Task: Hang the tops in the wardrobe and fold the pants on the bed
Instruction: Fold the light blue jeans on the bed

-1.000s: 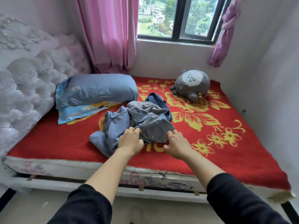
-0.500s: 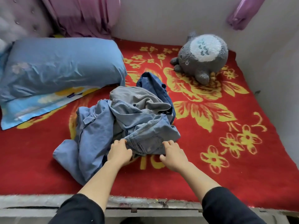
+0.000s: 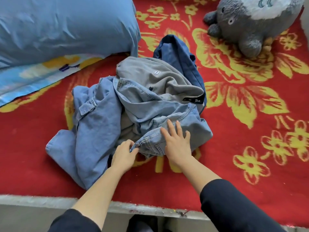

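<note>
A heap of clothes lies in the middle of the red flowered bed cover [image 3: 242, 164]. Light blue jeans [image 3: 150, 111] lie on top, with a light denim garment [image 3: 93, 131] spread to the left. A grey top [image 3: 155, 76] and a dark blue garment [image 3: 182, 52] sit behind them. My left hand [image 3: 124, 154] pinches the jeans' waistband at the near edge. My right hand [image 3: 177, 143] lies flat on the jeans with fingers spread. The wardrobe is out of view.
A blue pillow [image 3: 63, 25] lies on a patterned one [image 3: 33, 77] at the back left. A grey plush toy [image 3: 250, 24] sits at the back right. The bed's pale front edge [image 3: 50, 200] runs just below my forearms.
The view has dropped and closed in on the pile. My right hand has opened and slid up onto the jeans. My left hand now pinches the waistband.
</note>
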Tool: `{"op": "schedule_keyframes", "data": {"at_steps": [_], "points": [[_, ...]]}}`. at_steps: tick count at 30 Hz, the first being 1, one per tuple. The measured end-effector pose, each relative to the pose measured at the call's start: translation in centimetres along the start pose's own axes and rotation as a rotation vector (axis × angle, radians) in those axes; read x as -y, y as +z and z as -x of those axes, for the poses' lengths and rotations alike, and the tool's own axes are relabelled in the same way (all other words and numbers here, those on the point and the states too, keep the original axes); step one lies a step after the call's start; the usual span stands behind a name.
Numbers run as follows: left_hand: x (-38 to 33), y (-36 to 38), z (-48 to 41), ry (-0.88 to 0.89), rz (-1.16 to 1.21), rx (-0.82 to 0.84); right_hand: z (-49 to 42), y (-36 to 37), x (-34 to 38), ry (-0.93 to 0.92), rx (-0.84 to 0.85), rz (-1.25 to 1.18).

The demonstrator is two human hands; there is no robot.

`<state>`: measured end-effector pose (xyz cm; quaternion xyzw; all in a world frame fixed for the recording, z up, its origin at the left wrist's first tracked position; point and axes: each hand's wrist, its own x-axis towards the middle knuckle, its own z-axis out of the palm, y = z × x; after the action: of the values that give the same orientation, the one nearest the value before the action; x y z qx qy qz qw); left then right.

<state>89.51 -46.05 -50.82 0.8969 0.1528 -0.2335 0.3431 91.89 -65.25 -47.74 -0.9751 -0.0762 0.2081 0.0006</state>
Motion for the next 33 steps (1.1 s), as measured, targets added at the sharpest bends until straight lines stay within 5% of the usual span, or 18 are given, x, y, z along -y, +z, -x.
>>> {"op": "schedule_keyframes", "data": {"at_steps": [4, 8, 10, 13, 17, 20, 28, 33], "points": [[-2.2, -0.2, 0.7, 0.058, 0.347, 0.185, 1.0, 0.8, -1.7, -0.001, 0.057, -0.023], [-5.5, -1.5, 1.7, 0.104, 0.675, 0.182, 3.4, -1.6, -4.8, 0.071, 0.127, -0.632], [-6.9, -1.5, 1.9, -0.012, 0.697, 0.079, 5.1, -3.7, -6.4, 0.138, 0.074, -0.885], [-8.5, -0.9, 2.8, -0.401, 0.399, 0.000, 7.9, -6.4, -8.3, 0.208, -0.004, -1.106], [-11.8, 0.1, 5.9, -0.688, 0.944, 0.483, 11.6, -9.4, -11.4, 0.213, -0.078, -1.336], [-15.4, 1.5, 7.6, -0.517, 1.036, 0.564, 14.4, -10.5, -14.5, 0.220, -0.019, -1.400], [-25.7, 7.0, 14.4, 0.266, 0.562, 0.126, 21.9, -11.2, -27.1, 0.308, 0.264, -1.881], [-31.8, 11.7, 20.6, 0.516, 0.367, 0.034, 23.2, -13.1, -32.9, 0.021, 0.571, -1.444]]}}
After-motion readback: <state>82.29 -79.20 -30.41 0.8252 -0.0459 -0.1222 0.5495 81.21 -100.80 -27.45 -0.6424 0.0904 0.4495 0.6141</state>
